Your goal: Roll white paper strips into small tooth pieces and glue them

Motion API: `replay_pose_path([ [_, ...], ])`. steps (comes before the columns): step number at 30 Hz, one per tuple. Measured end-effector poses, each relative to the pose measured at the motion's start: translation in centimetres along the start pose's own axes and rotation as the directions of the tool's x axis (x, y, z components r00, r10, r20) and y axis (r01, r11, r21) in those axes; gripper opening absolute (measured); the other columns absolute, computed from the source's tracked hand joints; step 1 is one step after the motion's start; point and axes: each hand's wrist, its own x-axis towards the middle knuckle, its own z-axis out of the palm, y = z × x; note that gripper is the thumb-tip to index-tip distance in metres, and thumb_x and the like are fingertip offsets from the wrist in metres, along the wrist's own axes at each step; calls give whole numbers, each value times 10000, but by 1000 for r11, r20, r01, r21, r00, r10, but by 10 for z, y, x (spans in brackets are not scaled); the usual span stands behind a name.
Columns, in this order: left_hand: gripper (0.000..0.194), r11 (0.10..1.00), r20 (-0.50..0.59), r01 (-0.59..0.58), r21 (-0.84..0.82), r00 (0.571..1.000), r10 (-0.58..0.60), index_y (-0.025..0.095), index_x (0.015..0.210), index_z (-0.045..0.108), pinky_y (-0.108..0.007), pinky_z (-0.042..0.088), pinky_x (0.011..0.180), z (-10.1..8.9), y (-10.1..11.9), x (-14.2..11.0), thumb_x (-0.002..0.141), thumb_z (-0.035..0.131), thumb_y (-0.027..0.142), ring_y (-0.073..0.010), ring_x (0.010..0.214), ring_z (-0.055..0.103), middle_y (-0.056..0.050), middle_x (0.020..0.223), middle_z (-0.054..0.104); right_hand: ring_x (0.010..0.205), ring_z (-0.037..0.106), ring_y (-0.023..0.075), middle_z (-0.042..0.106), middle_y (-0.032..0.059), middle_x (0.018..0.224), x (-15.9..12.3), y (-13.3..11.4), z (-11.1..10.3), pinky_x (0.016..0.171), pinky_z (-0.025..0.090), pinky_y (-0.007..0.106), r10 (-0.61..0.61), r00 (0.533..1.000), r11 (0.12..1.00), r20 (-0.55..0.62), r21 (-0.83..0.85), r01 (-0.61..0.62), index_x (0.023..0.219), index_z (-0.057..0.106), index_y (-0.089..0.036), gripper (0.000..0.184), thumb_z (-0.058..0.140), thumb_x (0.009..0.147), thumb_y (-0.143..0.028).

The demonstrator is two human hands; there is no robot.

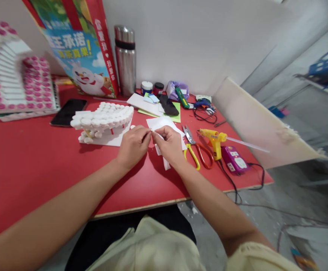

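My left hand (134, 146) and my right hand (169, 145) meet over the red table (119, 195), thumbs and forefingers pinched close together. Whatever sits between the fingertips is too small to make out. White paper pieces (164, 122) lie behind and under my right hand. Left of my hands stands a white model (103, 116) built of rounded white pieces on a flat white base, with thin red posts beneath its upper part. Scissors (190, 139) with one yellow and one red handle lie just right of my right hand, blades apart.
A yellow glue gun (213, 141) with a clear stick rests beside a purple power socket (234, 160), cables hanging over the edge. Behind stand a steel flask (126, 62) and a printed bag (82, 49). A phone (68, 112) and a pink-and-white model (10, 75) are at left.
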Motion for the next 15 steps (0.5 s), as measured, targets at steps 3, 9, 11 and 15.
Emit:
replay_pose_path([
  [3, 270, 996, -7, -68, 57, 998, 68, 106, 1021, 753, -351, 501, 782, 1, -1, -2, 1023, 492, 175, -236, 831, 676, -127, 904, 758, 670, 593, 144, 661, -5, 707, 0, 1, -1, 644, 460, 275, 12, 1000, 999, 21, 29, -13, 805, 639, -202, 229, 677, 906, -403],
  [9, 298, 985, 13, -129, 113, 992, 128, 92, 1058, 745, -360, 509, 781, 2, 2, -4, 1044, 463, 186, -238, 819, 666, -133, 891, 745, 668, 592, 141, 678, 1, 716, 0, -3, -3, 679, 470, 282, -105, 994, 991, -20, -80, 103, 787, 647, -198, 206, 666, 918, -356],
  [11, 307, 987, 29, -121, 110, 993, 118, 95, 1081, 746, -367, 512, 784, 2, 2, -3, 1041, 458, 194, -242, 828, 667, -141, 912, 749, 678, 593, 141, 678, 2, 722, 0, -4, -4, 677, 462, 280, -136, 990, 985, -28, -115, 132, 771, 643, -198, 186, 665, 907, -322],
  [15, 250, 993, 5, -46, -111, 999, 47, 143, 974, 779, -344, 522, 790, -3, -1, 1, 1019, 544, 216, -219, 825, 690, -107, 901, 773, 589, 528, 118, 642, -19, 654, 3, -1, -10, 572, 400, 258, -67, 997, 997, 22, -30, 68, 760, 646, -198, 175, 696, 871, -325],
])
